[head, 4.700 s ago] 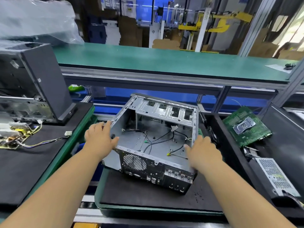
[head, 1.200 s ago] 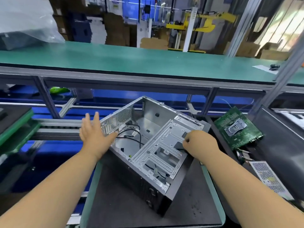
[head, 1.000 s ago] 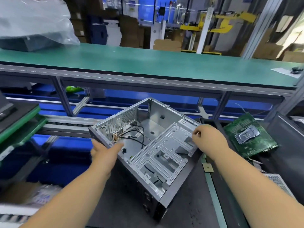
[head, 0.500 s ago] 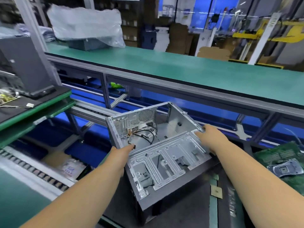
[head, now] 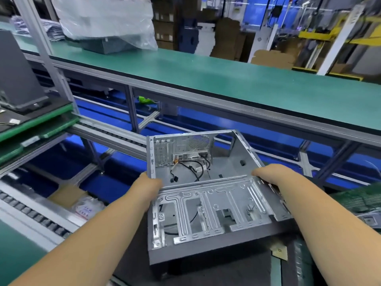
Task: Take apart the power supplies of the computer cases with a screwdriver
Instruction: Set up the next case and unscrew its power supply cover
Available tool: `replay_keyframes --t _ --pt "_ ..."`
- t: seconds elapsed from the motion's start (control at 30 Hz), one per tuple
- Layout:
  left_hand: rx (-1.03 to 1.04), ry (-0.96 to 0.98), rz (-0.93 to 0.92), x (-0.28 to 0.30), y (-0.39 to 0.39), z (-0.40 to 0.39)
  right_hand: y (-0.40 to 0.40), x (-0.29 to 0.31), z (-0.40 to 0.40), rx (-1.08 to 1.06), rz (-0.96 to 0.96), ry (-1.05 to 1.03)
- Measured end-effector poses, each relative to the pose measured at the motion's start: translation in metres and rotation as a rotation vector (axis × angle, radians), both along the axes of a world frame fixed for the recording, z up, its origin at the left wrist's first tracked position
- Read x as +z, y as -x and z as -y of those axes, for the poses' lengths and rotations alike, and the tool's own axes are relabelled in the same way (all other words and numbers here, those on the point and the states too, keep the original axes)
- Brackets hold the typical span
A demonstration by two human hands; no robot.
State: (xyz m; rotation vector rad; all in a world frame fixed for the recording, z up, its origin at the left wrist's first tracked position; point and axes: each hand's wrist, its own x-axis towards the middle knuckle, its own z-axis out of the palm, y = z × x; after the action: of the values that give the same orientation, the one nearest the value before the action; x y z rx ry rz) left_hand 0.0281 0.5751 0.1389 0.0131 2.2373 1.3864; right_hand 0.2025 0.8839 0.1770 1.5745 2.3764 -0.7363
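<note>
1. The computer case (head: pixel 208 195), stripped and open on top, is held at lower centre of the frame by both hands. The left hand (head: pixel 149 183) grips its left wall at the corner of the rear panel, and the right hand (head: pixel 272 175) grips the right rim, fingers curled over the edge.
2. No power supply is seen inside the case; only loose black cables (head: pixel 191 168) lie on its floor. The step in hand is judged to be the handling of an emptied case, turned or lifted off the dark mat (head: pixel 226 271) below it, not the unscrewing itself.
3. No screwdriver is seen in the frame, so for further dismantling a tool and a fresh unit would have to be fetched.
4. A firm two-sided grip is called for next, since the sheet-metal edges look sharp and the case looks unwieldy.
5. At the right edge a green circuit board (head: pixel 358 200) lies near the case and could be struck if the case is swung that way.
6. To the left a roller conveyor (head: pixel 115 135) runs past, with green pallets (head: pixel 37 122) at the left edge carrying another dark case (head: pixel 16 79).
7. Beyond, across the upper frame, a long green desk (head: pixel 226 79) carries a box under plastic wrap (head: pixel 107 19); cartons are stacked behind.
</note>
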Motion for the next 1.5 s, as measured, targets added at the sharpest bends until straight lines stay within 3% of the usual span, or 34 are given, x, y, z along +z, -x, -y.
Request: replay_keyframes --t 0.1,0.37,0.5,0.7,0.93,1.17,1.3,1.5 --pt "-0.104 0.024 0.053 0.004 0.023 -0.008 0.003 -0.004 0.002 -0.112 -0.029 0.111" --pt "-0.282 -0.029 0.107 0.01 0.072 -0.033 -0.006 -0.004 0.015 -0.288 -0.029 0.098" --pt "-0.32 -0.125 0.071 0.018 0.091 -0.046 -0.014 0.007 0.018 -0.382 -0.175 -0.033" --pt "-0.416 -0.242 -0.122 0.043 0.122 -0.071 -0.013 0.012 0.02 -0.423 -0.468 -0.223" --pt "-0.499 -0.297 -0.287 0.053 0.132 -0.077 -0.011 0.006 0.032 -0.435 -0.695 -0.352" --pt "-0.445 -0.343 -0.324 0.03 0.118 -0.06 -0.014 -0.024 0.051 -0.549 -0.86 -0.366" --pt "-0.368 -0.351 -0.17 0.015 0.107 -0.053 -0.017 -0.027 0.058 -0.516 -0.966 -0.311" --pt "-0.225 -0.286 0.306 0.008 0.083 -0.039 -0.03 -0.026 0.065 -0.49 -1.074 -0.078"
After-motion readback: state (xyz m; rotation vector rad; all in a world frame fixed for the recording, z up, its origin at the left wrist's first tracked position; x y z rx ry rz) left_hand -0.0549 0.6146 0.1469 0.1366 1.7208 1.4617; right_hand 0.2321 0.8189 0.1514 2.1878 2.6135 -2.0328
